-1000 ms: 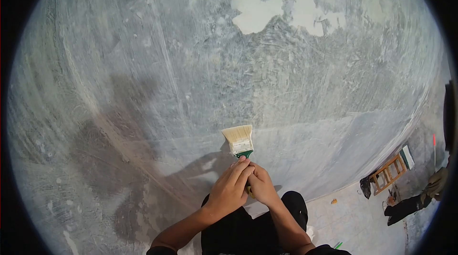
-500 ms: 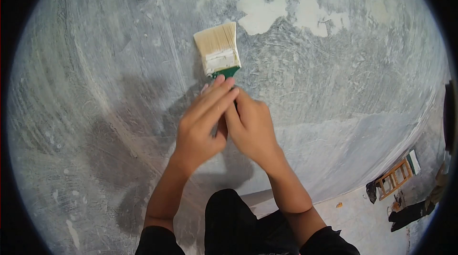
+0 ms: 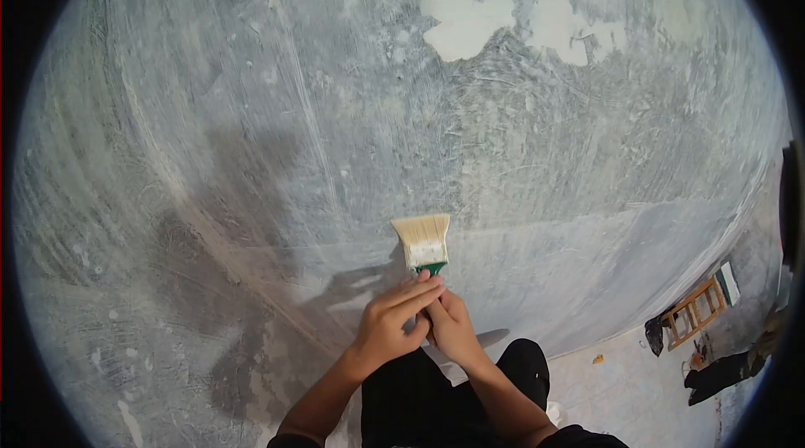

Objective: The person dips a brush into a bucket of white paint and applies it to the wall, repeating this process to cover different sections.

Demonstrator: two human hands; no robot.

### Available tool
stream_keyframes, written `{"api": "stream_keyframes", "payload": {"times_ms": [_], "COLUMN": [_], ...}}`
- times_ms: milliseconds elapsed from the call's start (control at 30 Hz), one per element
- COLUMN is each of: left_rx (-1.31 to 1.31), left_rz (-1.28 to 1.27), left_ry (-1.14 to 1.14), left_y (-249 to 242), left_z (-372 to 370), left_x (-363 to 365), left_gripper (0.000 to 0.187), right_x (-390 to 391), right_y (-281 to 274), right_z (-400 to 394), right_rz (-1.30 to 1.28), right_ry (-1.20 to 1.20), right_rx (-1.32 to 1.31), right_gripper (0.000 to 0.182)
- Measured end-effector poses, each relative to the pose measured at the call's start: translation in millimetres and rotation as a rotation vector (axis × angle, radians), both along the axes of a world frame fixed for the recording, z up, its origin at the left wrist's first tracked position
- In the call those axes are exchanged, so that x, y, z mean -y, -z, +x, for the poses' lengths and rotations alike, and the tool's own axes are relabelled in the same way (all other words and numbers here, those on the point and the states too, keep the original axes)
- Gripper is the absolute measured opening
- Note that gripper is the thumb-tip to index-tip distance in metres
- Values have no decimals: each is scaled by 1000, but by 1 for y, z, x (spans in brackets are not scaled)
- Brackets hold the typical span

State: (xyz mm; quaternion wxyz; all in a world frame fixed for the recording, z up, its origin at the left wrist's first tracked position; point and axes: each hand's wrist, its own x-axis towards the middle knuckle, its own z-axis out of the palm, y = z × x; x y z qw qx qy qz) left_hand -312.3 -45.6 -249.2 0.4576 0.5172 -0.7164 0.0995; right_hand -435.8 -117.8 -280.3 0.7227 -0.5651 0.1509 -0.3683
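Note:
A wide paintbrush [image 3: 422, 238] with pale bristles, a white-smeared ferrule and a green handle points up the wall, its bristles spread at the tip and seemingly against the surface. Around its handle is my right hand [image 3: 454, 329], closed. From the left, my left hand [image 3: 394, 320] lies over the handle and the right fingers, its own fingers together. Most of the handle is hidden between both hands. Behind the brush stretches the grey, streaky wall [image 3: 360, 146].
White bare patches [image 3: 470, 20] mark the upper wall. My dark-clothed legs [image 3: 402, 402] are below the hands. At the right, a wooden ladder-like frame [image 3: 696, 315], a black bag-like thing [image 3: 654, 336] and dark cloth [image 3: 721, 381] stand or lie by the pale floor [image 3: 612, 398].
Both hands have come down the wall, slightly to the right, bringing the paintbrush with them toward my knees. The grip looks much the same.

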Motion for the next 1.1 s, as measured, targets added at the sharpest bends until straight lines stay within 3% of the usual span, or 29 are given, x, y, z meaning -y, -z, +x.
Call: {"api": "stream_keyframes", "payload": {"times_ms": [133, 267, 333, 433, 533, 633, 667, 733, 867, 967, 1100], "left_rx": [-144, -65, 49, 203, 275, 271, 236, 256, 152, 53, -24], "left_rz": [110, 27, -143, -308, -443, -421, -399, -400, -177, -82, 5], "left_ry": [1, -21, -34, -20, 10, -13, -30, -59, -52, -14, 5], "left_y": [19, 4, -15, -72, -132, -147, -143, -114, -36, 7, 41], "left_z": [-15, -26, -26, -15, -4, 8, 9, 7, 3, -6, -16], "left_x": [-14, -33, -37, -23, 6, 37, 45, 45, 30, 19, 1], "left_gripper": [47, 45, 43, 43, 46, 47, 48, 46, 43, 43, 43], "right_x": [-12, -29, -40, -27, -4, 29, 38, 33, 15, 2, -10], "right_y": [20, 19, -24, -77, -136, -152, -148, -122, -46, -7, 37], "right_z": [-15, -21, -30, -23, -4, 12, 15, 12, 0, -12, -23], "right_rz": [43, -198, -463, -604, -572, -394, -273, -285, 65, 153, 210], "right_ry": [-19, 114, 216, 253, 303, 182, 77, 96, -12, 3, -29], "right_rx": [-131, -157, -178, -69, 55, 148, 198, 204, 119, -2, -47], "right_gripper": [25, 26, 24, 22, 19, 22, 23, 24, 25, 32, 27]}}
